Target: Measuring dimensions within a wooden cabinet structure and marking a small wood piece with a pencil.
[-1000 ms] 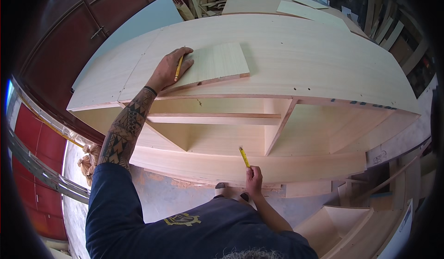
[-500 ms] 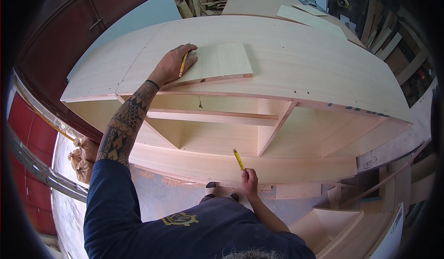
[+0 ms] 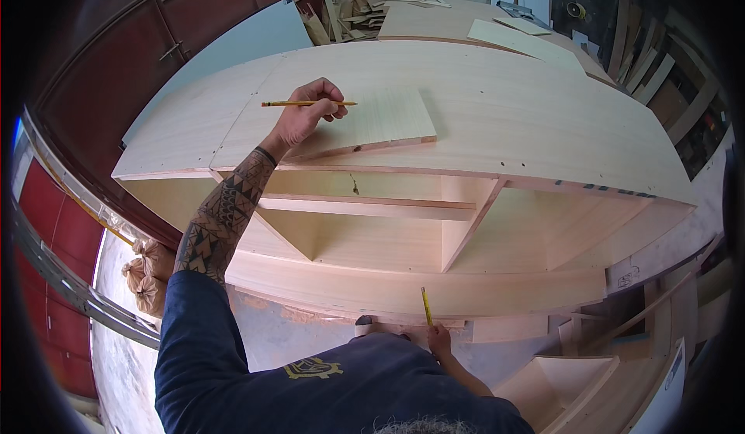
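Note:
My left hand (image 3: 309,112) grips a yellow pencil (image 3: 299,103) between thumb and fingers, its tip pointing right. The hand is over the left part of a pale wooden board (image 3: 392,120), which lies flat on top of a long wooden cabinet (image 3: 497,127). Lower down, in front of the cabinet, my right hand (image 3: 439,341) is closed around a tape measure, with a short length of its yellow blade (image 3: 426,306) sticking up. The tape's case is hidden in my fingers.
Open compartments with dividers (image 3: 469,232) face me along the cabinet's front. Tied brown sacks (image 3: 147,279) stand at the left, near a red metal door (image 3: 85,54). Another open wooden box (image 3: 559,380) sits at the lower right. Thin panels (image 3: 528,42) lie on a farther surface.
My left hand has lifted from the board and turned the pencil from upright to level. My right hand has dropped lower and slightly right with the tape measure. The whole view has shifted a little.

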The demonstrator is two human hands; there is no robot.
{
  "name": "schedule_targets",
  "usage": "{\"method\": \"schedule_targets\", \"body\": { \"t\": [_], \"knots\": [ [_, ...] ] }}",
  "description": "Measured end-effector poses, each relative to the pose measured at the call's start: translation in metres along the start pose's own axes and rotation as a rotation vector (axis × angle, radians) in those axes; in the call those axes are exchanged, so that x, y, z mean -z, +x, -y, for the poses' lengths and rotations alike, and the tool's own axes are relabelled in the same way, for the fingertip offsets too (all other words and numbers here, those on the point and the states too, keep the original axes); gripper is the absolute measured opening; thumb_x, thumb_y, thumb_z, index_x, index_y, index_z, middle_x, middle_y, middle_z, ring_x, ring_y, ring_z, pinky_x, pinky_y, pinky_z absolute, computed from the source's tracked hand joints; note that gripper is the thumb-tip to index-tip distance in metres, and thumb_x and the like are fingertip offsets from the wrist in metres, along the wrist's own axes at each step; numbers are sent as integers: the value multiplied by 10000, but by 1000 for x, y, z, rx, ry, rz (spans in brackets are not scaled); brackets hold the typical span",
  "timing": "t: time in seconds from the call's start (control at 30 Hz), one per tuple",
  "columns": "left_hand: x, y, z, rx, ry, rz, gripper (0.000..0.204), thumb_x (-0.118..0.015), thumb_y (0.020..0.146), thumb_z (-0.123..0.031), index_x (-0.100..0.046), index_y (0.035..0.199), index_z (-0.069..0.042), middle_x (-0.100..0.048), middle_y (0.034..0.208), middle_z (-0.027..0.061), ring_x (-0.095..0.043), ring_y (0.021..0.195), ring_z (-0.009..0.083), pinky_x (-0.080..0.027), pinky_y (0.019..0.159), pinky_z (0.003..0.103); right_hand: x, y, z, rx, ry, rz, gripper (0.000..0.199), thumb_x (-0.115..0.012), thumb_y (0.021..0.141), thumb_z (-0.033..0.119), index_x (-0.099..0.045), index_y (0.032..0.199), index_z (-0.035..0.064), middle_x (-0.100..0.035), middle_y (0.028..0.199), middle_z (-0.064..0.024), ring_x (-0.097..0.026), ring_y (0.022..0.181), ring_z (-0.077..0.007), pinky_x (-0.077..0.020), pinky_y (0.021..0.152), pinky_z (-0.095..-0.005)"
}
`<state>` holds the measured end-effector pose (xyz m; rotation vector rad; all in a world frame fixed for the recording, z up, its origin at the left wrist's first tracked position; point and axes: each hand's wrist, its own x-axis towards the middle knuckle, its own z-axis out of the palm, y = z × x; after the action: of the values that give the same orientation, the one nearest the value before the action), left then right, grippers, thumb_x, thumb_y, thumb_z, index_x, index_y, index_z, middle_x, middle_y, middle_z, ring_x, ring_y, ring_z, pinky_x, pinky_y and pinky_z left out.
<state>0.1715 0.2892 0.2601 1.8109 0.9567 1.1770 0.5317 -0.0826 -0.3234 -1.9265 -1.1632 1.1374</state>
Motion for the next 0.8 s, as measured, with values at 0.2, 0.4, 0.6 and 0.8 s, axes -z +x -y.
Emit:
{"method": "schedule_targets", "body": {
  "t": [0.2, 0.4, 0.6, 0.8],
  "knots": [
    [-21, 16, 8, 129, 173, 120, 130, -630, 924, -136, -663, 961, -16, -684, 838, 43, -636, 771, 94, -530, 737, 245, 22, -12, -77, -255, -84, -35, 361, -679, 974, 324, -750, 945, -28, -754, 836, -208, -736, 791, -367, -576, 778, -482],
    [-9, 8, 9, 224, 42, 136, 138, -642, 931, -165, -665, 970, -34, -664, 824, 22, -619, 764, 78, -506, 705, 229, 45, -28, -56, -314, -254, 67, 417, -708, 936, 391, -779, 976, -18, -779, 951, -254, -763, 921, -415, -586, 866, -496],
    [-19, 16, -1, 233, 28, 114, 154, -653, 933, -179, -671, 1004, -45, -689, 839, 25, -612, 747, 74, -510, 704, 233, 41, -18, -58, -197, -315, 149, 407, -716, 907, 379, -793, 983, -13, -780, 947, -255, -766, 925, -406, -587, 850, -495],
    [-27, 20, -3, 229, 14, 124, 144, -641, 927, -182, -664, 984, -51, -690, 846, 26, -615, 754, 82, -511, 712, 238, 43, -11, -20, -170, -311, 282, 382, -697, 895, 341, -797, 984, -17, -776, 847, -220, -770, 818, -352, -594, 788, -470]
  ]
}}
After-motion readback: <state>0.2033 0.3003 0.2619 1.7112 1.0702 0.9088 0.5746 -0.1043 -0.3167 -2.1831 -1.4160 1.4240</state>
